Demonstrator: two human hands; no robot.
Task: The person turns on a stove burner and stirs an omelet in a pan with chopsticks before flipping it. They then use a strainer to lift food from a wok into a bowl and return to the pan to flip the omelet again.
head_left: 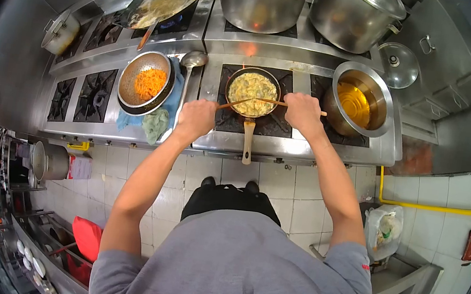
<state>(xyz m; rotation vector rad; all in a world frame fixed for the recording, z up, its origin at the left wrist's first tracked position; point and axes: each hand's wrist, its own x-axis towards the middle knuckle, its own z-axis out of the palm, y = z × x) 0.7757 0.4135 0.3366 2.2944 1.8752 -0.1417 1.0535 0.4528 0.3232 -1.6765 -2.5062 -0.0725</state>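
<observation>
A small frying pan (282,88) sits on a front burner, its pale handle (248,140) pointing toward me. Yellow egg mixture (253,90) with darker bits covers its base. My left hand (197,119), on the pan's left, is closed around a wooden chopstick (232,104) whose tip reaches into the egg. From the right, my right hand (304,114) grips a second wooden chopstick (272,102), which crosses the rim and also touches the egg. The two tips come close together near the middle of the pan.
Left of the pan, a metal bowl (130,82) holds shredded orange food (150,84), beside a ladle (193,60) and a cloth (155,124). A pot of yellow oil (353,103) stands right. Large stockpots (260,1) and a wok (165,4) occupy the back burners.
</observation>
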